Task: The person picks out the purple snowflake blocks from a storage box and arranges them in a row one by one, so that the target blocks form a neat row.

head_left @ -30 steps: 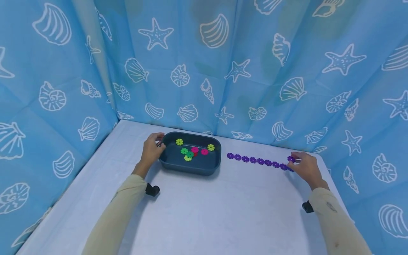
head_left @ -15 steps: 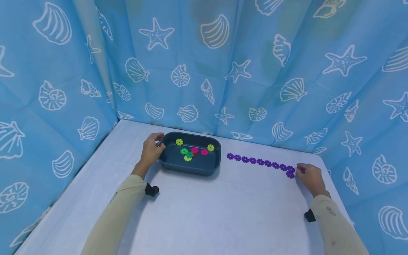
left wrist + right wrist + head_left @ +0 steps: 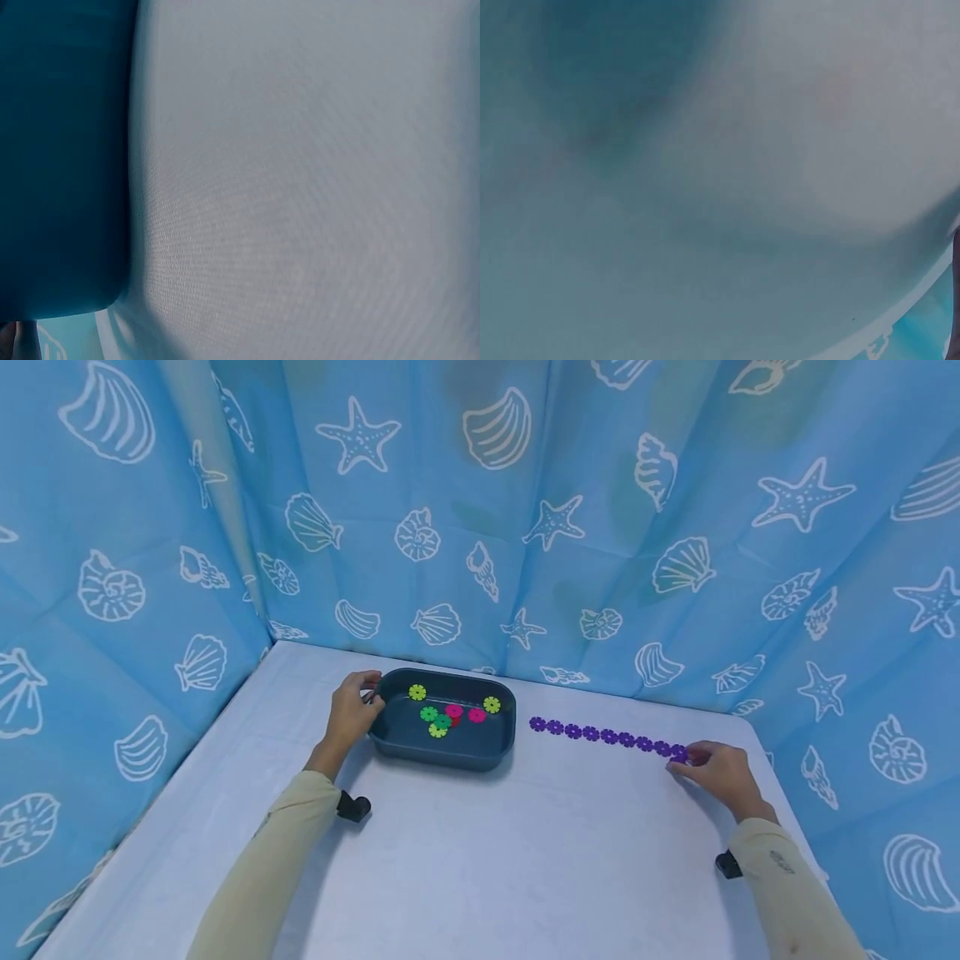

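In the head view my left hand (image 3: 352, 708) grips the left rim of a dark blue-grey tray (image 3: 442, 758), thumb and fingers about its edge. Several flower-shaped plastic discs lie in the tray: yellow, green, pink and red ones. To the right, purple notched discs (image 3: 591, 734) run in a row along the white table. At the row's right end my right hand (image 3: 723, 772) pinches a purple disc (image 3: 678, 759), which the fingers partly cover. The left wrist view shows the tray's side (image 3: 64, 165) close up; the right wrist view is blurred.
A white cloth (image 3: 525, 860) covers the table. Blue curtains (image 3: 465, 527) with white shell and starfish prints stand behind it and at both sides. Each wrist carries a small black camera mount (image 3: 353, 807).
My right hand has set the purple disc down at the row's right end, drawn slightly right, then come back over it. The left hand has kept its hold on the tray.
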`<move>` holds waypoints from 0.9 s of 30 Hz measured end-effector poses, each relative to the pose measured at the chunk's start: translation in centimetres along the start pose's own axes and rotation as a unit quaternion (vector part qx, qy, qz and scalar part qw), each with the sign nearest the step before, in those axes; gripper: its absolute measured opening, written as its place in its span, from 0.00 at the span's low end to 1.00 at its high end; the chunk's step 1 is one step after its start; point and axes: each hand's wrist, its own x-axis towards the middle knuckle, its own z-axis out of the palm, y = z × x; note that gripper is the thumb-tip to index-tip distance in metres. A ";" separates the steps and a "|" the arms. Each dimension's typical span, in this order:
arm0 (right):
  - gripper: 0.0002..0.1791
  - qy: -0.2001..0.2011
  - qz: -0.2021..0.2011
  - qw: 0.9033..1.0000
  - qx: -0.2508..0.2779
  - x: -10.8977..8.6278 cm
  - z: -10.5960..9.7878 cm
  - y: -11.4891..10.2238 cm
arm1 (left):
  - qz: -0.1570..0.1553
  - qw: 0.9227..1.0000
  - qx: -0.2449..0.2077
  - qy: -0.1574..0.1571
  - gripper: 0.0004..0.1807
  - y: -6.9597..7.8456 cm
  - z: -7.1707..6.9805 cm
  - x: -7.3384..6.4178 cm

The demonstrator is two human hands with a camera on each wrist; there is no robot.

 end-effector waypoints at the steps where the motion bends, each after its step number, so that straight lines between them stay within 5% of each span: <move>1: 0.41 0.000 -0.002 1.000 -0.001 0.0 0.0 -0.1 | 0.000 1.000 0.000 0.000 0.23 0.0 0.0 0.0; 13: 0.31 -0.013 -0.023 0.999 -0.023 0.5 0.0 0.2 | 0.001 1.000 -0.003 0.002 0.23 0.0 0.1 -0.1; 27: 0.27 0.009 0.018 1.000 0.015 0.9 -0.4 1.8 | 0.009 1.000 0.004 0.007 0.23 -0.2 0.1 0.0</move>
